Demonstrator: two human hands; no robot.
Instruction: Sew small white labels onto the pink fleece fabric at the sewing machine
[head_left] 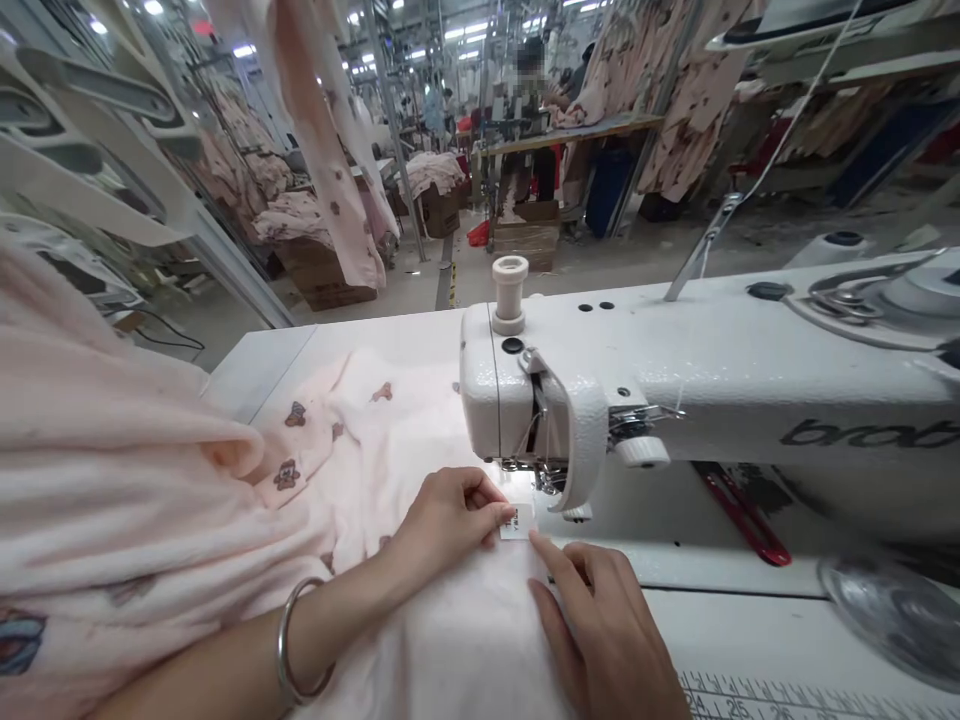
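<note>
Pale pink fleece fabric (450,620) with small bear prints lies across the machine bed and heaps up on the left. A small white label (517,527) with dark print rests on it, just in front of the needle area of a white sewing machine (720,350). My left hand (457,510), with a bangle at the wrist, pinches the label's left edge between thumb and fingertip. On the label's right side, my right hand (600,620) rests with fingers apart, its index fingertip touching the label's lower right corner. The needle itself is hard to make out.
Red-handled snips (746,515) lie under the machine arm. A clear round dish (892,610) and a printed ruler strip (750,700) sit at the right. Pink cloth (337,150) hangs beyond the table. Farther back, a person (532,90) is at another workstation.
</note>
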